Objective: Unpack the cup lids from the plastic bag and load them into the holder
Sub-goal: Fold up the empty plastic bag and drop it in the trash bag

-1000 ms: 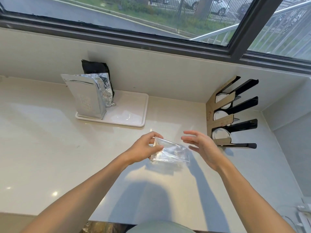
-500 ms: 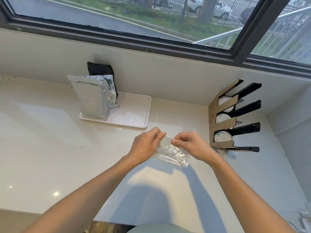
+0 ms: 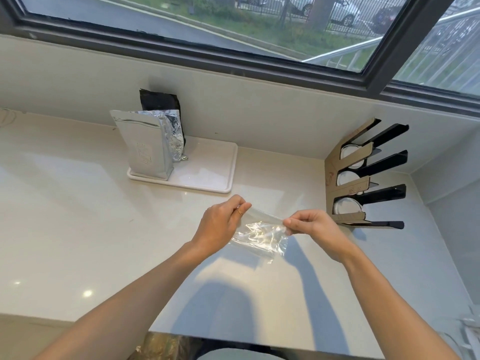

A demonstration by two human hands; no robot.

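Note:
A clear plastic bag (image 3: 259, 236) hangs stretched between my two hands above the pale counter; it looks flat, and I cannot see lids in it. My left hand (image 3: 220, 224) pinches the bag's upper left corner. My right hand (image 3: 309, 226) pinches its upper right corner. The lid holder (image 3: 348, 175), cardboard-faced with black slanted slots, stands at the right by the wall. White round cup lids (image 3: 346, 206) sit in three of its slots.
A white tray (image 3: 207, 175) at the back holds a silver foil pouch (image 3: 145, 149) with a crumpled foil bag and a black bag behind it. A window runs along the back wall. The counter's front edge lies just below my forearms.
My right hand has closed on the bag, which only the left hand held a second ago. Since then both hands have moved apart and pulled the bag's top edge taut.

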